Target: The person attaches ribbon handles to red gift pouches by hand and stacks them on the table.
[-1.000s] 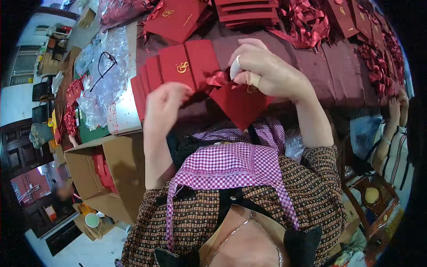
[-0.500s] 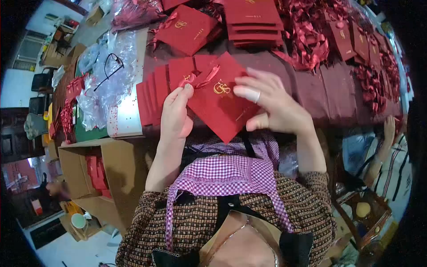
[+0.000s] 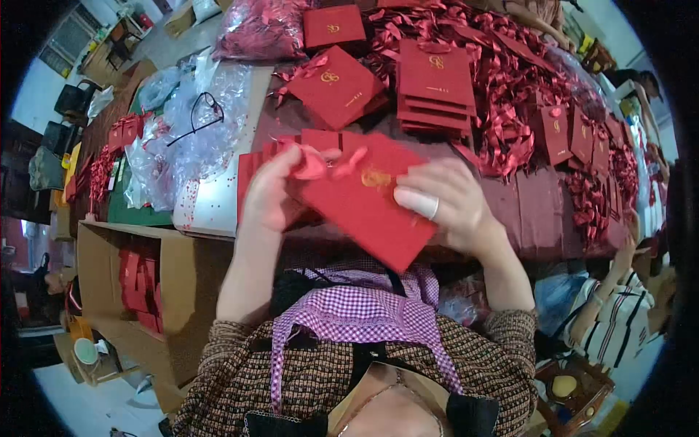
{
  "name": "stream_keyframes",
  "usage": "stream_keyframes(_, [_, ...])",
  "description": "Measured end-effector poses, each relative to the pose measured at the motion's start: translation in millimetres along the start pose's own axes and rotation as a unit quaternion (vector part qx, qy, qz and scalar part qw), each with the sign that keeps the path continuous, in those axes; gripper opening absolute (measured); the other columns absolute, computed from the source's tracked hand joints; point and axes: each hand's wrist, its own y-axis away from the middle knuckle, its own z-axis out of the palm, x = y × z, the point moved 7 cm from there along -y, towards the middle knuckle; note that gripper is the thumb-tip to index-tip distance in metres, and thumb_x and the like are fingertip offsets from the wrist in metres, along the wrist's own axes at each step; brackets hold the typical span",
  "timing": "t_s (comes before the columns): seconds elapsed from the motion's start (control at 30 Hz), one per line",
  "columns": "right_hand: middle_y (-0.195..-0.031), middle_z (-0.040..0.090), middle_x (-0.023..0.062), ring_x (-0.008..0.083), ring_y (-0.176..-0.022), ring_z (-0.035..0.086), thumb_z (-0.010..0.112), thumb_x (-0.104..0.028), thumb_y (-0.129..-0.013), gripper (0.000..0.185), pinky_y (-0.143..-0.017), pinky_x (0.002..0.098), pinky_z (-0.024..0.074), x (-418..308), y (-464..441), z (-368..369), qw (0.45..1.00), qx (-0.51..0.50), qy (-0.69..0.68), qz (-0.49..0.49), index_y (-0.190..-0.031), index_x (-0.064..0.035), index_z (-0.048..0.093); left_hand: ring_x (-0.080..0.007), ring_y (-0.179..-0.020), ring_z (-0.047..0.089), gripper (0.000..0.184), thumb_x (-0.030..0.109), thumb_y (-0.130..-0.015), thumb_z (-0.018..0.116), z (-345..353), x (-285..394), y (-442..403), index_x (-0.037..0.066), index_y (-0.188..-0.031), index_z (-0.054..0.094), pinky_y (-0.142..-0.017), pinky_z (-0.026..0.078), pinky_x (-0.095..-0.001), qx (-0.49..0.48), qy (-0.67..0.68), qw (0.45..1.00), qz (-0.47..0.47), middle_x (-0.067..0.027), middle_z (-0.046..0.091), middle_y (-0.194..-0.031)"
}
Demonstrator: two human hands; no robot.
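A red bag with a gold emblem [image 3: 371,207] is tilted above the table's front edge, slightly blurred. Its ribbon [image 3: 312,163] is pinched in my left hand [image 3: 268,193] at the bag's upper left. My right hand [image 3: 453,200], with white wrapping on one finger and a ring, grips the bag's right side. Behind the bag, partly hidden, lie overlapping red bags [image 3: 247,175] on the dark red cloth. Farther back are a tilted red bag [image 3: 335,84] and a stack of red bags [image 3: 435,76].
Glasses [image 3: 196,116] lie on clear plastic [image 3: 171,156] at the left. A cardboard box [image 3: 182,291] holding red bags stands below them. Red ribbons [image 3: 502,138] and more bags [image 3: 557,135] cover the right side. A person in a striped top [image 3: 615,313] is at the far right.
The bag has turned its face up and now tilts down to the right. My left hand has taken hold of its ribbon; my right hand has closed on its side. The view has shifted.
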Motion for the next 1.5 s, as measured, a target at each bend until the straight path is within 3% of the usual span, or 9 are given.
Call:
stream_keyframes(0.23, [-0.110, 0.064, 0.0103, 0.0310, -0.101, 0.060, 0.054, 0.004, -0.075, 0.043, -0.088, 0.0403, 0.0454, 70.8, -114.7, -10.1, 0.982, 0.172, 0.033, -0.076, -0.113, -0.0122, 0.065, -0.0380, -0.118, 0.053, 0.035, 0.028, -0.099, 0.044, 3.5, 146.7, -4.3, -0.001, -0.114, 0.057, -0.104, 0.039, -0.0491, 0.060, -0.120, 0.959, 0.252, -0.0188, 0.059, -0.120])
stream_keyframes(0.37, [-0.108, 0.063, 0.0093, 0.0308, -0.101, 0.059, 0.056, 0.001, -0.076, 0.042, -0.084, 0.0410, 0.0469, 134.0, -149.7, 40.6, 0.980, 0.179, 0.057, -0.065, -0.113, -0.0166, 0.065, -0.0382, -0.114, 0.054, 0.036, 0.028, -0.099, 0.044, -1.0, 134.2, -35.1, -0.003, -0.116, 0.054, -0.098, 0.043, -0.0517, 0.072, -0.183, 0.968, 0.154, -0.0228, 0.057, -0.121])
stream_keyframes(0.53, [-0.106, 0.063, 0.0141, 0.0349, -0.098, 0.060, 0.056, 0.005, -0.075, 0.044, -0.081, 0.0412, 0.0497, 182.3, -127.2, 110.7, 0.997, 0.009, 0.049, -0.063, -0.115, -0.0117, 0.063, -0.0387, -0.116, 0.049, 0.053, 0.038, -0.093, 0.056, -41.9, 86.1, -98.7, -0.004, -0.123, 0.043, -0.101, 0.039, -0.0549, 0.110, -0.174, 0.977, -0.048, -0.0211, 0.053, -0.120])
stream_keyframes(0.87, [-0.137, 0.047, 0.0131, 0.0310, -0.120, 0.050, 0.056, -0.005, -0.084, 0.052, -0.094, 0.0413, 0.0440, 188.4, -93.0, 150.4, 0.940, -0.310, 0.111, 0.090, -0.134, -0.0162, 0.048, -0.0367, -0.116, 0.051, 0.061, 0.041, -0.093, 0.054, -17.6, 73.0, -126.8, -0.005, -0.131, 0.041, -0.099, 0.038, -0.0509, 0.158, -0.329, 0.930, -0.045, -0.0232, 0.050, -0.130])
stream_keyframes(1.0, [-0.127, 0.053, 0.0123, 0.0315, -0.110, 0.058, 0.053, -0.002, -0.082, 0.049, -0.084, 0.0422, 0.0499, 182.6, -100.9, 153.8, 0.938, -0.316, 0.117, 0.084, -0.130, -0.0130, 0.051, -0.0390, -0.114, 0.053, 0.056, 0.043, -0.089, 0.053, -28.0, 76.9, -159.0, -0.005, -0.116, 0.056, -0.095, 0.039, -0.0483, 0.064, -0.562, 0.822, 0.069, -0.0257, 0.057, -0.120])
stream_keyframes(1.13, [-0.125, 0.054, 0.0129, 0.0316, -0.109, 0.059, 0.056, -0.001, -0.079, 0.052, -0.083, 0.0427, 0.0508, 184.2, -92.7, 171.7, 0.932, -0.322, 0.136, 0.101, -0.130, -0.0094, 0.049, -0.0545, -0.131, 0.027, 0.051, 0.041, -0.089, 0.053, -39.9, 55.7, -167.7, 0.005, -0.125, 0.056, -0.112, 0.027, -0.0435, 0.093, -0.873, 0.478, 0.021, -0.0497, 0.021, -0.135])
stream_keyframes(1.37, [-0.123, 0.054, 0.0153, 0.0323, -0.111, 0.056, 0.059, -0.005, -0.077, 0.051, -0.086, 0.0412, 0.0490, 179.4, -89.9, 172.8, 0.949, -0.261, 0.141, 0.101, -0.127, -0.0087, 0.051, -0.0337, -0.112, 0.055, 0.042, 0.034, -0.089, 0.056, -42.0, 72.4, -156.7, 0.001, -0.114, 0.061, -0.097, 0.042, -0.0365, 0.036, -0.796, 0.603, 0.044, -0.0241, 0.061, -0.114])
stream_keyframes(1.43, [-0.122, 0.054, 0.0154, 0.0323, -0.110, 0.057, 0.060, -0.008, -0.078, 0.050, -0.087, 0.0408, 0.0489, 174.2, -94.4, 162.2, 0.960, -0.201, 0.172, 0.097, -0.127, -0.0091, 0.051, -0.0283, -0.104, 0.059, 0.045, 0.033, -0.090, 0.057, -15.5, 91.5, -137.2, -0.003, -0.116, 0.059, -0.091, 0.045, -0.0339, 0.038, -0.812, 0.551, 0.189, -0.0191, 0.064, -0.105])
stream_keyframes(1.5, [-0.119, 0.056, 0.0156, 0.0334, -0.108, 0.057, 0.059, -0.007, -0.078, 0.044, -0.087, 0.0416, 0.0483, 147.2, -91.4, 135.1, 0.976, -0.106, 0.173, 0.073, -0.121, -0.0062, 0.055, -0.0403, -0.108, 0.056, 0.043, 0.033, -0.088, 0.056, -27.6, 101.3, -123.9, -0.002, -0.113, 0.060, -0.093, 0.044, -0.0434, 0.046, -0.751, 0.607, 0.258, -0.0267, 0.056, -0.121])
